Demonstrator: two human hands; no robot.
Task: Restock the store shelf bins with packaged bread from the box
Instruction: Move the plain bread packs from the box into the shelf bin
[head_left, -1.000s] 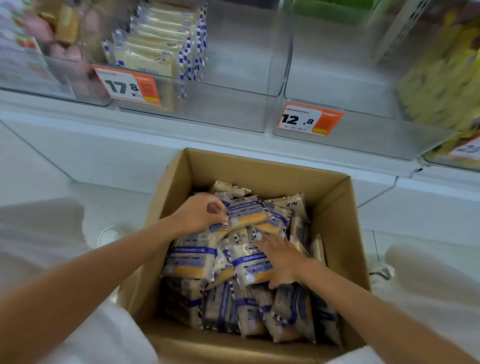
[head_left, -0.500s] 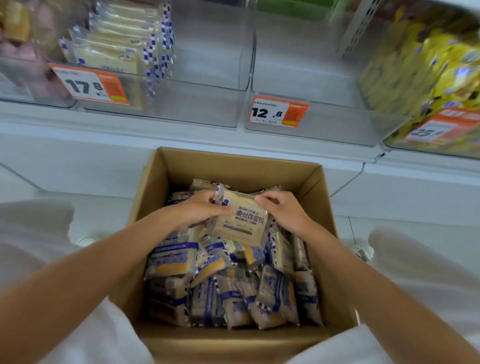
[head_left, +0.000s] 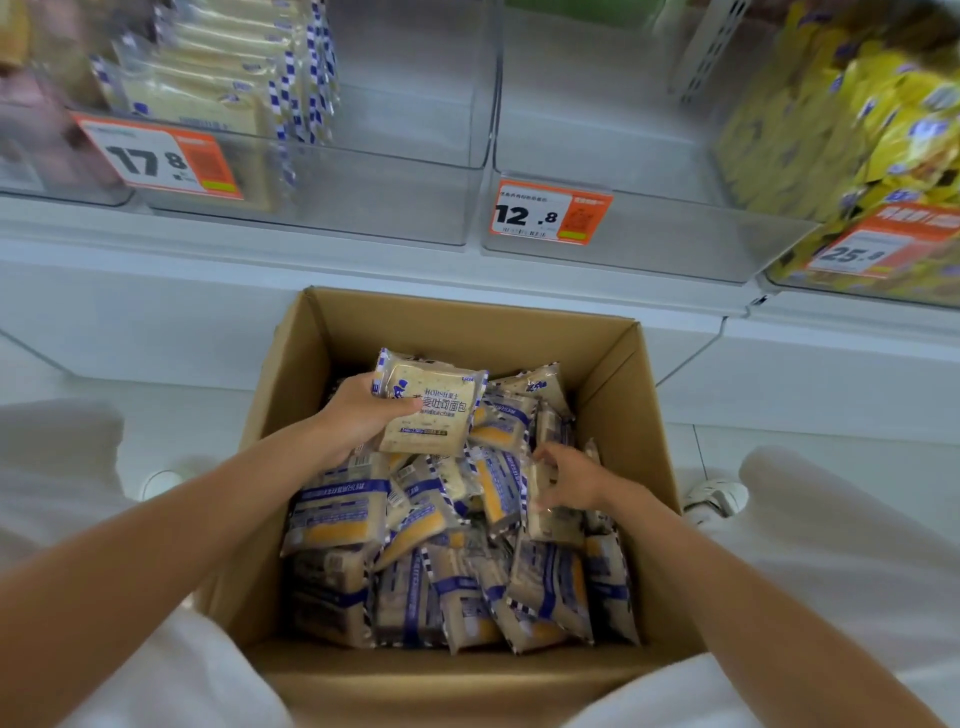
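Okay, pick step, early in the job by my read. The white shelf (head_left: 363, 280) runs across the top and carries clear bins. The left bin (head_left: 363, 208), with the 17.8 tag (head_left: 156, 156), has a row of same-looking packs standing on edge at its left side. The middle bin (head_left: 649, 249) wears the 12.8 tag (head_left: 550, 213).

Below the shelf is the open cardboard box (head_left: 613, 374), with a jumbled pile of packs (head_left: 415, 597) inside, so plenty is left to move.

The bread pack (head_left: 431, 410) is lifted just above the pile at the back-left of the box, face toward the camera. The left hand (head_left: 358, 410) holds it, thumb on the front and fingers hidden behind.

The right hand (head_left: 571, 475) is low in the pile's right side, fingers part-curled over a pack standing on edge. Gripping or just touching, cannot tell.

Next move, likely: raise the bread pack over a bin's front wall and stand it on edge beside the row.

The pack is a pale square toast slice in clear film, with blue-white checkered seams and dark print. It probably feels soft and slippery, so grip lightly.
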